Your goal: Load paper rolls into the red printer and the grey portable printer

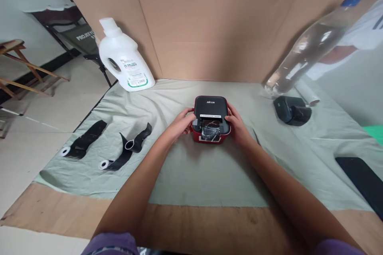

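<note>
Black-and-red device [211,105]: sitting right in the middle, over the pale green cloth [206,183], squarely between the two hands; whether bearing on the cloth or lifted a touch, cannot tell.

Left hand [180,122]: closed around the device's left side, touching, with thumb up by the grey tab [195,122] and fingers partly hidden lower down.

Right hand [237,122]: grasping the opposite side, with thumb at the lid's right edge; on contact too, so no nearer and no farther than the left.

Long axis: hard to call, with so squarish a top; turned square-on, slotted front toward the body, and lying straight ahead between the forearms.

Slot: facing the wearer, with a shiny dark strip [211,130] hanging over the red front, between the hands and touched by neither, as far as visible.

Black rolls: lying off to the left, well apart from the left hand, one [80,147] nearest the cloth's edge, partly unwound.

White jug [131,61]: standing up beyond, at the left, by the cardboard [209,28].

Dark device [287,109]: resting over to the right, beside a pale tube [306,91], out of both hands' grasp.
</note>
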`<move>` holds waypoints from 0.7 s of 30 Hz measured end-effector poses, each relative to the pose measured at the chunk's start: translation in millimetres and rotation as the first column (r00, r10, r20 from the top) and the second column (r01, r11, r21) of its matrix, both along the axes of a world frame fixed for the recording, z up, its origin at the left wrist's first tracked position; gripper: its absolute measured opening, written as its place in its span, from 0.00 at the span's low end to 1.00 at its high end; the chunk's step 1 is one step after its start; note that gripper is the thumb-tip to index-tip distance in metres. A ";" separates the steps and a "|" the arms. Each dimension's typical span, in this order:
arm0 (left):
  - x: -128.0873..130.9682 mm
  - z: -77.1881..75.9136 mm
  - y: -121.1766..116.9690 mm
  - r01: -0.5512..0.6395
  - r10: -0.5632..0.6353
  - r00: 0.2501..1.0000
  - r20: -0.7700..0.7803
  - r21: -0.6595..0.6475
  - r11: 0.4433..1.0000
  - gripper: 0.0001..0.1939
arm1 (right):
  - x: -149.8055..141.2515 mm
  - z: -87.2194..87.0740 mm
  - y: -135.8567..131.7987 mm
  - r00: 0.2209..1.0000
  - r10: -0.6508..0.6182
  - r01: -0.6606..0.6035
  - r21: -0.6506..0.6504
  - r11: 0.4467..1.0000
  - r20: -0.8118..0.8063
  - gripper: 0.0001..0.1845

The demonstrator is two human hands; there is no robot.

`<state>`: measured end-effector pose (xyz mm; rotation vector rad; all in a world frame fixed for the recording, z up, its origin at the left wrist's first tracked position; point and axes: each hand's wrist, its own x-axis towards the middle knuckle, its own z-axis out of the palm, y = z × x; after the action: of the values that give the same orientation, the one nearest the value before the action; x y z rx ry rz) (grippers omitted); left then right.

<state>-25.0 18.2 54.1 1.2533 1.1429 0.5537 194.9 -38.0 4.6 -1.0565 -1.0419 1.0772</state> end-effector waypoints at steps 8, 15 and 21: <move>1.2 -31.6 -30.5 -0.183 0.114 0.967 0.226 0.317 0.931 0.26 | 4.8 -8.7 -52.2 0.854 -0.102 0.053 0.111 0.992 0.511 0.34; -28.7 -17.5 -20.2 -0.267 0.181 0.932 0.314 0.256 0.929 0.26 | -36.1 6.1 -27.4 0.729 -0.090 -0.103 0.239 0.965 0.679 0.44; -118.6 16.6 67.8 -0.526 0.424 0.842 0.334 0.333 0.782 0.17 | -136.8 38.8 81.4 0.737 -0.039 -0.204 0.278 0.939 0.675 0.46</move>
<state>-143.6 85.9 70.7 1.1963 1.1712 1.3636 58.1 43.3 43.4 -1.1452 -1.8078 0.5282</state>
